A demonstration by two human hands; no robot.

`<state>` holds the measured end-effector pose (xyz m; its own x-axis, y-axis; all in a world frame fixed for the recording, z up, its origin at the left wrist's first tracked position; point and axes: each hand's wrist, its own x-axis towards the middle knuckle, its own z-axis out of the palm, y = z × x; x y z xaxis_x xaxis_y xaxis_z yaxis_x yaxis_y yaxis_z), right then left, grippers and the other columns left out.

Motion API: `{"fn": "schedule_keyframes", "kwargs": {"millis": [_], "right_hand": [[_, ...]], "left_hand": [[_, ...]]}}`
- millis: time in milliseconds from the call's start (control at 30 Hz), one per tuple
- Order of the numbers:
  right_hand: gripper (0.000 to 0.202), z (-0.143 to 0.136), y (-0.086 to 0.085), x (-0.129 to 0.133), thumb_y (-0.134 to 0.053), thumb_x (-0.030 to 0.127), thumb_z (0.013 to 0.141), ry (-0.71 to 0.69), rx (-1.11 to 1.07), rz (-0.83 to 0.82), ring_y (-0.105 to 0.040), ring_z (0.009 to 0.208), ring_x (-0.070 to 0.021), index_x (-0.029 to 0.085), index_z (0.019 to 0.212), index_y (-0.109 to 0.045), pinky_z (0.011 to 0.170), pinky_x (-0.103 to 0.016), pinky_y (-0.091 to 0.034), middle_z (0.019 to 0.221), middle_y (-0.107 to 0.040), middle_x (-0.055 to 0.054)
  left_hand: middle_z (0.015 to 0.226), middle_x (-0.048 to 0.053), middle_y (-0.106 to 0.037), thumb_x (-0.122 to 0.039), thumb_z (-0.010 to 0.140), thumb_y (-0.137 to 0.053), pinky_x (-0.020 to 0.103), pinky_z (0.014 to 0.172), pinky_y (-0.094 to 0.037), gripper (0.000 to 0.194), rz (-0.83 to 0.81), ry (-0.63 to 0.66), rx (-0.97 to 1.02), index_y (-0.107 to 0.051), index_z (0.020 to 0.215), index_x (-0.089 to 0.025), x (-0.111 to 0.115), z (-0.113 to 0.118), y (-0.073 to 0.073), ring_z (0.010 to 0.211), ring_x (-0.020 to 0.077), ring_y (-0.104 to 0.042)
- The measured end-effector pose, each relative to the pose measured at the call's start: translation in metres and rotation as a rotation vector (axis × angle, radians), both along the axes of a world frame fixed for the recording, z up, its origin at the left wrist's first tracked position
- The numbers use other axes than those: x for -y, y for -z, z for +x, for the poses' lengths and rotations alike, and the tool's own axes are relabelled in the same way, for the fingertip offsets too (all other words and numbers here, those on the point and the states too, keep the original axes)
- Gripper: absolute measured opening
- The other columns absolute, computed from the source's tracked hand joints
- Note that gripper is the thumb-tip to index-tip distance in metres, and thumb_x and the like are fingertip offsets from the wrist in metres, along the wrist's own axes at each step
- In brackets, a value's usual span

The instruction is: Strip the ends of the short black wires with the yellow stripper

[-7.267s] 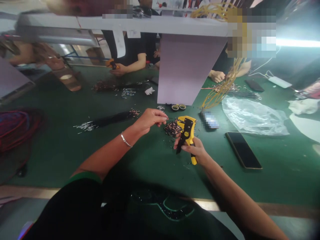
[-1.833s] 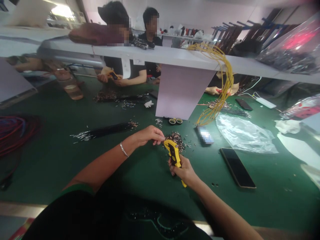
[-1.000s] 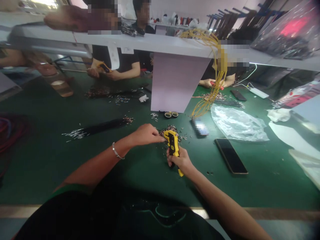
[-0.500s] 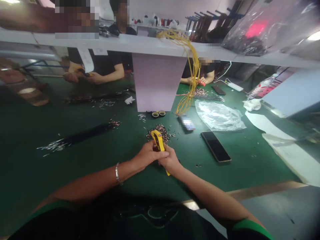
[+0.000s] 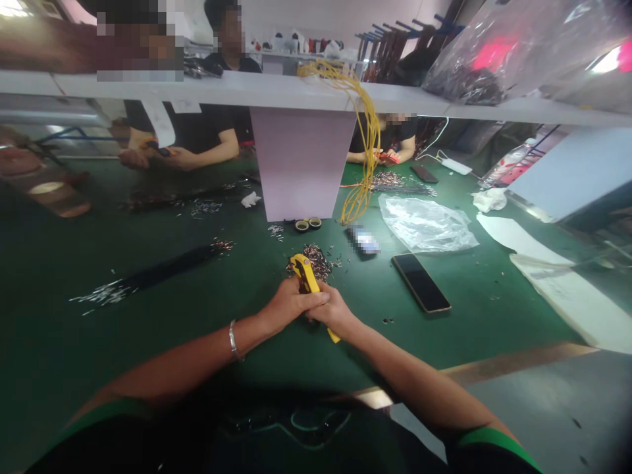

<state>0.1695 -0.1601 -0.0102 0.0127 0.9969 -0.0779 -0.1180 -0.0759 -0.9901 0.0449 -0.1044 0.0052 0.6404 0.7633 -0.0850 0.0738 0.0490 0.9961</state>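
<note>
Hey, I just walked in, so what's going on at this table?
The right hand holds a yellow tool, with the left hand up against it, by a pile of scraps. Black wires lie bundled to the left, and a phone lies to the right. Across the table, another person holds an orange tool.

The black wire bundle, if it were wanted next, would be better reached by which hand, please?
Probably the left hand: it is nearer the black wire bundle, and its forearm comes in from that side. The right hand is farther away and holds the yellow tool, though the left touches it too.
</note>
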Motion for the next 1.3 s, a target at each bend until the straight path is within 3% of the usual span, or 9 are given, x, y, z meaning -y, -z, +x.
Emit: {"fn": "schedule_keyframes", "kwargs": {"millis": [200,367,467,600,700,867,1000,1067,1300], "right_hand": [[0.036,-0.002,-0.006,0.002,-0.07,0.017,0.055,-0.017,-0.072,-0.011,-0.057,0.064,-0.0138,0.019,0.09,-0.063,0.061,-0.026,-0.046,0.071,-0.065,0.004],[0.017,-0.004,-0.011,0.006,-0.066,0.022,0.064,0.024,-0.136,-0.032,-0.056,0.054,-0.0144,0.018,0.08,-0.062,0.057,-0.028,-0.047,0.06,-0.063,0.003],[0.026,0.001,-0.015,0.007,-0.071,0.028,0.069,0.211,-0.114,0.079,-0.064,0.074,-0.018,0.02,0.093,-0.066,0.072,-0.031,-0.052,0.081,-0.07,-0.001],[0.025,0.005,-0.014,0.007,-0.069,0.036,0.077,0.388,-0.074,0.113,-0.063,0.08,-0.0185,0.021,0.097,-0.063,0.077,-0.035,-0.052,0.088,-0.067,-0.001],[0.025,0.004,-0.013,0.012,-0.066,0.04,0.082,0.382,0.025,0.129,-0.06,0.077,-0.0181,0.022,0.098,-0.062,0.072,-0.034,-0.052,0.084,-0.064,0.0],[0.027,0.008,-0.023,0.017,-0.069,0.041,0.08,0.291,0.194,0.177,-0.06,0.072,-0.0181,0.021,0.097,-0.063,0.066,-0.033,-0.053,0.079,-0.065,0.0],[0.026,0.019,-0.033,0.006,-0.063,0.044,0.086,0.143,0.225,0.232,-0.065,0.078,-0.0198,0.02,0.096,-0.066,0.074,-0.037,-0.056,0.087,-0.07,-0.004],[0.022,0.026,-0.031,-0.003,-0.063,0.041,0.087,0.173,0.236,0.217,-0.066,0.075,-0.0192,0.021,0.094,-0.066,0.076,-0.038,-0.056,0.088,-0.072,-0.004],[0.015,0.047,0.005,-0.036,-0.065,0.033,0.075,0.234,0.475,0.151,-0.063,0.067,-0.0175,0.02,0.082,-0.069,0.071,-0.035,-0.052,0.074,-0.069,-0.002]], "left_hand": [[0.083,0.004,-0.069,-0.037,0.071,-0.078,0.028,0.067,-0.05,0.03,-0.083,0.013,0.026,-0.068,0.087,-0.014,-0.003,-0.003,0.0,0.076,0.0163,-0.062],[0.079,0.004,-0.066,-0.048,0.074,-0.077,0.025,0.051,-0.045,0.04,-0.207,0.042,0.028,-0.066,0.092,-0.014,-0.004,-0.004,-0.007,0.059,0.0118,-0.055],[0.114,0.01,-0.067,-0.035,0.069,-0.084,0.032,0.085,-0.053,0.052,-0.198,-0.021,0.185,-0.064,0.113,-0.018,0.001,-0.003,-0.011,0.105,0.0216,-0.064],[0.142,0.013,-0.054,-0.028,0.061,-0.088,0.049,0.111,-0.04,0.074,-0.136,0.084,0.266,-0.056,0.127,-0.023,0.012,0.001,-0.01,0.136,0.0326,-0.047],[0.152,0.017,-0.042,-0.026,0.056,-0.091,0.055,0.114,-0.035,0.098,-0.029,0.119,0.209,-0.043,0.141,-0.025,0.02,0.002,-0.009,0.141,0.0368,-0.04],[0.143,0.016,-0.048,-0.023,0.05,-0.091,0.055,0.103,-0.045,0.115,-0.016,0.166,0.068,-0.03,0.148,-0.024,0.022,-0.004,-0.018,0.133,0.0391,-0.045],[0.127,0.012,-0.06,-0.018,0.058,-0.079,0.044,0.089,-0.05,0.091,-0.23,0.181,0.137,-0.042,0.142,-0.024,0.005,-0.031,-0.03,0.117,0.0322,-0.057],[0.118,0.011,-0.064,-0.017,0.063,-0.071,0.038,0.08,-0.049,0.075,-0.269,0.139,0.169,-0.05,0.134,-0.021,-0.006,-0.05,-0.036,0.097,0.0249,-0.063],[0.106,0.011,-0.068,-0.019,0.064,-0.068,0.037,0.08,-0.046,0.049,-0.288,-0.055,0.243,-0.064,0.113,-0.013,-0.033,-0.11,-0.038,0.086,0.0218,-0.063]]}}
